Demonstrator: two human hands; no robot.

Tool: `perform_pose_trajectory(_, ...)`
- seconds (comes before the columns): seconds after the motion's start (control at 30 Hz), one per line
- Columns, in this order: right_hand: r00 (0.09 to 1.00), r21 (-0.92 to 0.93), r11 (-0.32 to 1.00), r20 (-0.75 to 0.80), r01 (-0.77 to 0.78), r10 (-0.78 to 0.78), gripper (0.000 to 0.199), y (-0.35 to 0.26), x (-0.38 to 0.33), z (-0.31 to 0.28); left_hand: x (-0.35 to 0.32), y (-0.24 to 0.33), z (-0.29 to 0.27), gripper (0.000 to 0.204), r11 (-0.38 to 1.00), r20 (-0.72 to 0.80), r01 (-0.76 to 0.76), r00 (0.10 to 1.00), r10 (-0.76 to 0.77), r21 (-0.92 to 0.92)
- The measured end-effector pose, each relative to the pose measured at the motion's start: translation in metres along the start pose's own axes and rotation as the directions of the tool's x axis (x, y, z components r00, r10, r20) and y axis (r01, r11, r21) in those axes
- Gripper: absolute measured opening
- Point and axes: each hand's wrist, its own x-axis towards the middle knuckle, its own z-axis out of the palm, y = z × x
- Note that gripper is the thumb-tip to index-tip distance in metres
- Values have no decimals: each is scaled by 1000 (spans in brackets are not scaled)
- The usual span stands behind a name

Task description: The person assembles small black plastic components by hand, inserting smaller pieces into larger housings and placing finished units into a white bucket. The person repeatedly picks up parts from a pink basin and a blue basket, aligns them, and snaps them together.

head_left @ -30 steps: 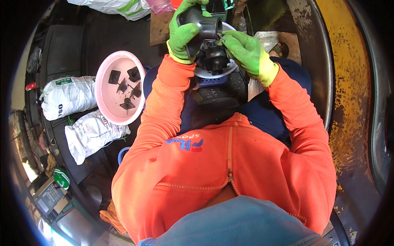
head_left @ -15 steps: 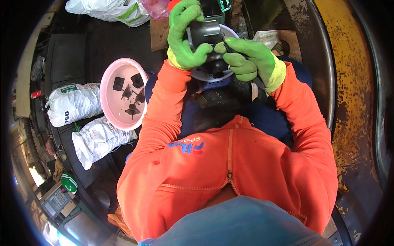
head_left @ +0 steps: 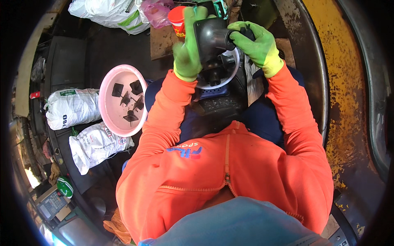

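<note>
A black plastic fitting point(head_left: 210, 40), with a wide flange and a round tube end, is held up in front of me. My left hand point(head_left: 188, 53), in a green glove, grips it by the flanged side, its fingers partly blurred. At the tube's mouth, the fingers of my right hand point(head_left: 259, 43), also gloved, are closed on a small dark thing point(head_left: 248, 33) whose kind I cannot make out. Below the hands, a pale basin point(head_left: 235, 73) holds several more black plastic fittings point(head_left: 215, 74).
On the left stands a pink basin point(head_left: 105, 92) with several small black pieces point(head_left: 117, 89). White sacks point(head_left: 74, 107) lie beside it. A red tub point(head_left: 176, 15) stands behind my left hand, near a pink plastic bag point(head_left: 157, 13). A rusty yellow metal panel point(head_left: 334, 90) runs along the right.
The black fitting has turned, bringing its tube end toward my right hand. My right hand has moved up, and its fingers are now at the tube's mouth. The red tub shows more fully.
</note>
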Motion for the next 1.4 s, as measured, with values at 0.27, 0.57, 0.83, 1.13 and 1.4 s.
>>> perform_pose_trajectory(0.27,821,-385,726,299,570,-486,34,21,11,-8,-6,-10,-18,89,618,69,385,879,-472,-685)
perform_pose_trajectory(0.57,983,-117,993,180,-13,34,26,14,9,-4,-4,0,-33,49,817,-115,274,918,-379,-507)
perform_pose_trajectory(0.83,880,-370,799,234,474,-414,22,18,5,7,-2,18,-18,56,889,-229,233,912,-340,-395)
perform_pose_trajectory(1.13,891,-261,857,232,444,-391,25,18,-7,21,-6,31,-19,71,976,-163,132,973,-161,-176)
perform_pose_trajectory(1.4,966,70,995,253,-78,58,22,3,-25,31,-1,29,-2,75,971,-245,-9,968,-51,-239)
